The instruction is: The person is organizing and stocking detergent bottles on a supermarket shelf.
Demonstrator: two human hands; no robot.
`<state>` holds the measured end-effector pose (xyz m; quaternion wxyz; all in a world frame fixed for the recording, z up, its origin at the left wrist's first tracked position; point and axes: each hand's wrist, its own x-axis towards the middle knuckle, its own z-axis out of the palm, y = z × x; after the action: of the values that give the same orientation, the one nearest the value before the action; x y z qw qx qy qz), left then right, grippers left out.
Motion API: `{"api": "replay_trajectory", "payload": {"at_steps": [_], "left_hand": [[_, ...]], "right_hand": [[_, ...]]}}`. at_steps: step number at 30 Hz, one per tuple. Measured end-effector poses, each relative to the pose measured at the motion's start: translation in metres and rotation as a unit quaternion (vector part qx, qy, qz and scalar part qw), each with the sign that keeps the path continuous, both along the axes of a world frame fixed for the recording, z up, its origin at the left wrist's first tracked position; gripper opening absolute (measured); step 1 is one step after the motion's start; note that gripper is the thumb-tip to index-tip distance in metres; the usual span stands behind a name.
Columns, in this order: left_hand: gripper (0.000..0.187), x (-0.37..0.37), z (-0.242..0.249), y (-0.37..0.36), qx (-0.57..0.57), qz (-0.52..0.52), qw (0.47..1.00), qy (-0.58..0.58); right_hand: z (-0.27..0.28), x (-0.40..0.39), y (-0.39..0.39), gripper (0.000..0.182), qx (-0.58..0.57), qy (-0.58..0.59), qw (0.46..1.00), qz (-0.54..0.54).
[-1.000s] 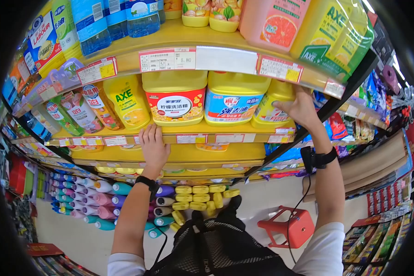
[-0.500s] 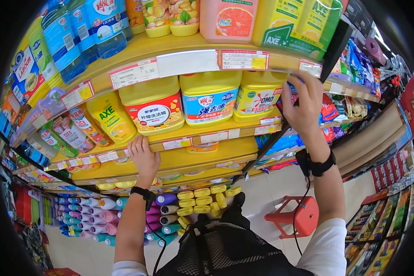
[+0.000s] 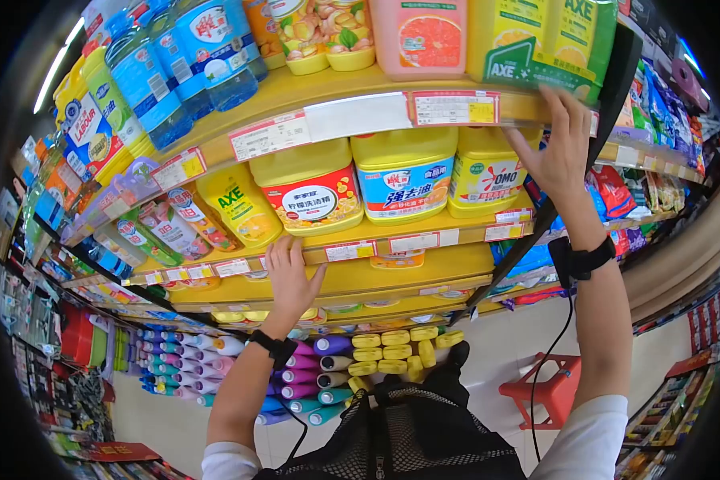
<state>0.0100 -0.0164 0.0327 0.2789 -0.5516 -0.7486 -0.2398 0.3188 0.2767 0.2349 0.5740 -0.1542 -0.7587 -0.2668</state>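
Note:
My left hand (image 3: 290, 276) rests on the yellow edge of the middle shelf (image 3: 408, 240), fingers laid over its lip and thumb apart. Just above it stand a yellow AXE bottle (image 3: 236, 208) and a yellow jug with a red label (image 3: 308, 188). My right hand (image 3: 564, 152) is at the right end of the upper shelf edge (image 3: 352, 112), fingers reaching up over the lip and thumb spread below. Its fingertips are at the base of a green-and-yellow AXE pack (image 3: 528, 48). An OMO jug (image 3: 488, 176) stands left of this hand. Neither hand holds a product.
A blue-labelled jug (image 3: 404, 180) stands in the middle row. Blue bottles (image 3: 216, 48) and a pink jug (image 3: 420, 40) line the upper shelf. Yellow bottles (image 3: 392, 352) and purple bottles (image 3: 300, 376) stand on the floor below. A red stool (image 3: 544, 392) is at right.
My right hand has moved up, from beside the OMO jug and shelf post to the upper shelf edge. My left hand stays on the middle shelf edge. The view has shifted left.

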Motion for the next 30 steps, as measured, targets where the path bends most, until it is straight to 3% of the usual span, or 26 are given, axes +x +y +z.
{"api": "replay_trajectory", "payload": {"at_steps": [5,12,17,22,25,28,30], "left_hand": [[0.072,0.021,0.058,0.004,0.025,-0.054,0.992,0.115],[0.074,0.015,0.137,0.048,0.102,-0.03,0.984,0.143],[0.065,0.004,0.164,0.078,0.081,-0.007,0.983,0.162],[0.063,0.01,0.177,0.09,0.043,-0.006,0.999,0.033],[0.07,0.009,0.171,0.09,0.045,0.006,0.997,0.069],[0.078,0.008,0.171,0.083,0.09,-0.025,0.978,0.187],[0.079,0.006,0.17,0.077,0.079,-0.033,0.98,0.181]], "right_hand": [[0.0,-0.003,0.006,0.061,0.009,-0.009,0.999,-0.04],[-0.013,-0.014,0.016,0.057,0.033,0.022,0.997,-0.06],[-0.013,-0.011,0.013,0.059,0.031,0.014,0.997,-0.075],[-0.011,-0.009,0.016,0.063,0.051,0.014,0.997,-0.065],[-0.009,-0.008,0.013,0.064,0.034,0.005,0.996,-0.081],[-0.01,-0.01,0.017,0.065,0.048,0.015,0.995,-0.081],[-0.011,-0.011,0.02,0.064,0.048,0.007,0.995,-0.082]]}}
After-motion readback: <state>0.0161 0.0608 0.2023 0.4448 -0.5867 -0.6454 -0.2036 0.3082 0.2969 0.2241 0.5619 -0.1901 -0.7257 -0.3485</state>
